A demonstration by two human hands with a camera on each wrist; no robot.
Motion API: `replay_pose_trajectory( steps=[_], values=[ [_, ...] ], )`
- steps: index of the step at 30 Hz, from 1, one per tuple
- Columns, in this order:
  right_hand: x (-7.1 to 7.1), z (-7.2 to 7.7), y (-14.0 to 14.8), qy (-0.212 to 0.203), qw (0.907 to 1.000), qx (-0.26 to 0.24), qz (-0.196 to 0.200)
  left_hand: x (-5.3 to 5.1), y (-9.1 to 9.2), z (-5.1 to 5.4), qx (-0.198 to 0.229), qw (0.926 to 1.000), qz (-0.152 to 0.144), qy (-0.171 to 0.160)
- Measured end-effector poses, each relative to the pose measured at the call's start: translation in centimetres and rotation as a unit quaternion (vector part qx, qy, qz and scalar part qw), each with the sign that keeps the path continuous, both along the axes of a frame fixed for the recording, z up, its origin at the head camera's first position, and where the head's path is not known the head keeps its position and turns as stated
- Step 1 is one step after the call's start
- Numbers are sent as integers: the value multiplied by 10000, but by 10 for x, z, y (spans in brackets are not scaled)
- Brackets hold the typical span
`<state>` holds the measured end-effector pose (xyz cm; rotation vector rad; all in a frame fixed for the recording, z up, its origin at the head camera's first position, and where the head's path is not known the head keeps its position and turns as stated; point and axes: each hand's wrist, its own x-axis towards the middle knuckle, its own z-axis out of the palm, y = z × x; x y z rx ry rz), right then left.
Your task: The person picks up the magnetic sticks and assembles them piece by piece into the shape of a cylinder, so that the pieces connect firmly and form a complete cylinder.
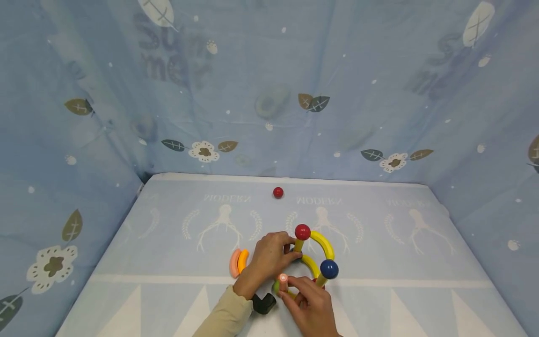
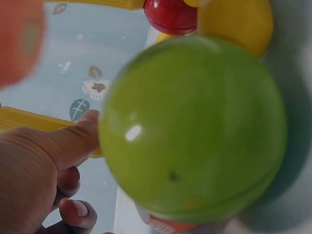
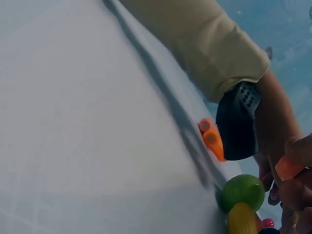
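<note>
My left hand (image 1: 269, 255) pinches an upright yellow rod (image 1: 298, 245) topped by a red ball (image 1: 302, 232). My right hand (image 1: 311, 304) holds a short salmon-pink rod (image 1: 283, 282) between thumb and fingers, close above a green ball (image 1: 276, 287). Whether rod and ball touch is unclear. A curved yellow rod (image 1: 324, 244) joins the red ball to a blue ball (image 1: 329, 269), which sits on another yellow rod (image 1: 321, 281). Below, a curved yellow piece (image 1: 310, 266) forms part of a base ring. In the left wrist view the green ball (image 2: 195, 129) hides much of the structure.
Two curved pieces, one salmon-pink (image 1: 234, 263) and one orange (image 1: 243, 260), lie left of my left hand. A loose red ball (image 1: 278, 193) rests near the table's back edge. Patterned blue cloth (image 1: 261, 121) surrounds the table. A dark device (image 1: 264, 304) is on my left wrist.
</note>
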<state>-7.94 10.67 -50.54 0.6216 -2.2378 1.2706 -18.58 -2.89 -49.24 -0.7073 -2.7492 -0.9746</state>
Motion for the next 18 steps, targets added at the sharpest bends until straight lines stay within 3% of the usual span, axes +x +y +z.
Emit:
replay_pose_trajectory(
  steps=[9,18],
  values=[
    [-4,-9,-3,54,9995,167,-272,0,0,1,112,9999,19,-114],
    [-4,-8,-1,-52,9994,303,-166,-1,0,0,163,9998,-2,-106]
  ],
)
